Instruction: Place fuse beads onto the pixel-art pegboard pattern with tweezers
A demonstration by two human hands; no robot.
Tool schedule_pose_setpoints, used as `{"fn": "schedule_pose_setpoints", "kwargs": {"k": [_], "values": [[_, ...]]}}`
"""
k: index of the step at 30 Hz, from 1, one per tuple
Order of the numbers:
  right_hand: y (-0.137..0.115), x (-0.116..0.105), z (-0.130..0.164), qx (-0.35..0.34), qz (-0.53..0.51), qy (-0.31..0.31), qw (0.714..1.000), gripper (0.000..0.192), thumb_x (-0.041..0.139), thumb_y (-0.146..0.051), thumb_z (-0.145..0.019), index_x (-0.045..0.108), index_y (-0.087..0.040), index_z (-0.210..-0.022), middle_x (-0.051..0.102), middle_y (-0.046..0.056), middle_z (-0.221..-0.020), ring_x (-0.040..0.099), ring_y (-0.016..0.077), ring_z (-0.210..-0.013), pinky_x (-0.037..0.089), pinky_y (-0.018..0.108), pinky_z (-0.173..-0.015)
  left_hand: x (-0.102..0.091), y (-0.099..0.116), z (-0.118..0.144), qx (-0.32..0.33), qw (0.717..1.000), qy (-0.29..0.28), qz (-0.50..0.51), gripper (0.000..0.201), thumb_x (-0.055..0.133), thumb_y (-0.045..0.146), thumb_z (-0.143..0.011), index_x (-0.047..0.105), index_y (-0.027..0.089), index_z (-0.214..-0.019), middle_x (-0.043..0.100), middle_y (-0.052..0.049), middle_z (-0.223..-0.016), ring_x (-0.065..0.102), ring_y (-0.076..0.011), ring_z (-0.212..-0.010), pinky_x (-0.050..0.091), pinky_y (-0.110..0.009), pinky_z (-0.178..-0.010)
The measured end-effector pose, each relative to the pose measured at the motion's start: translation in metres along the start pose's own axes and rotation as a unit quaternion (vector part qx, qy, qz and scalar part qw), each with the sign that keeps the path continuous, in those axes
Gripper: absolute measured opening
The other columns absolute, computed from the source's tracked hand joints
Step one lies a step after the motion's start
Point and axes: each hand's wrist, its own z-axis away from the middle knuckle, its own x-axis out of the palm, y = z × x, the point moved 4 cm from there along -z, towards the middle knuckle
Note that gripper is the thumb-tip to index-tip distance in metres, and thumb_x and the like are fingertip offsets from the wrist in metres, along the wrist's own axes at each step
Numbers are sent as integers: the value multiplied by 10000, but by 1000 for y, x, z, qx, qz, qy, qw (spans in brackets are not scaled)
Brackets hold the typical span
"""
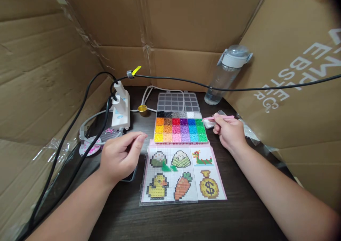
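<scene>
My right hand [227,131] pinches a pair of pink tweezers [227,117], just right of the bead box. The tweezers' tip points left toward the green beads [200,127] in the box's right column. My left hand [121,155] is a loose fist beside the left edge of a clear pegboard [170,201]; nothing shows in it, though its palm is hidden. Under the pegboard lies a pattern sheet [222,195] with pixel pictures, among them a duck [157,186] and a carrot [182,186]. Small green patches [167,168] of beads appear on the pegboard near the top pictures.
The bead box [181,127] has its compartmented lid [178,102] open behind. A white power strip [121,109] with black cables stands left, near a small gold cup [142,109]. A water bottle [225,74] leans at back right. A black cable [173,79] crosses above. Cardboard walls [186,24] surround the table.
</scene>
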Motion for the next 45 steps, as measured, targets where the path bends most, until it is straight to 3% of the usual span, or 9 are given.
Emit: {"fn": "schedule_pose_setpoints", "kwargs": {"k": [12, 18, 21, 23, 27, 29, 37, 45], "values": [[5, -5, 1, 8, 36, 46, 998, 295, 740, -388, -693, 659, -110, -636, 558, 12, -477, 436, 81, -361, 359, 232, -342, 1, -3, 2, -7, 1000, 1, 3, 117, 568, 215, -852, 684, 202, -853, 598, 48, -557, 506, -52, -442, 435, -199, -480], [-9, -1, 4, -16, 1, 41, 999, 277, 734, -368, -707, 652, -119, -614, 616, 51, -553, 420, 73, -387, 342, 234, -350, 1, -3, 1, -8, 1000, 3, -1, 119, 565, 218, -855, 682, 199, -840, 584, 48, -544, 494, -53, -438, 426, -202, -468], [-22, 4, 16, -51, 12, -13, 999, 271, 693, -374, -765, 687, -125, -657, 636, 52, -591, 416, 68, -392, 355, 238, -367, 1, -2, 1, -8, 1000, 6, 4, 114, 567, 211, -853, 678, 196, -835, 584, 48, -540, 494, -52, -439, 415, -202, -459], [-28, 11, 33, -60, 53, -102, 992, 252, 657, -364, -813, 727, -133, -737, 613, 28, -546, 444, 77, -399, 373, 236, -386, 2, -1, 0, -13, 1000, 4, 1, 117, 565, 212, -853, 679, 195, -833, 583, 47, -534, 485, -52, -431, 402, -206, -444], [-28, 35, 76, 1, 123, -342, 932, 215, 648, -340, -836, 753, -153, -821, 589, 0, -492, 476, 83, -399, 394, 221, -388, 3, -2, 0, -25, 1000, 0, -5, 132, 557, 225, -857, 684, 197, -832, 594, 45, -547, 483, -53, -432, 397, -209, -440], [-27, 45, 90, 2, 123, -404, 907, 185, 660, -314, -824, 758, -158, -804, 642, 19, -564, 493, 75, -415, 394, 208, -387, 3, -2, 0, -25, 1000, 3, -3, 127, 562, 219, -854, 686, 197, -834, 597, 45, -549, 494, -53, -445, 402, -205, -449], [-20, 56, 97, 6, 128, -432, 893, 142, 662, -266, -818, 773, -187, -780, 729, 49, -740, 646, 116, -618, 475, 192, -475, 3, -2, 2, -28, 999, 15, 1, 105, 582, 199, -846, 686, 192, -837, 582, 53, -544, 473, -40, -443, 378, -196, -441], [-21, 56, 97, 13, 150, -427, 892, 142, 658, -251, -803, 780, -191, -762, 728, 48, -715, 646, 125, -633, 465, 192, -480, 3, 0, 1, -21, 1000, 10, -5, 110, 576, 182, -847, 685, 178, -834, 582, 52, -543, 465, -31, -443, 374, -188, -447]]}}
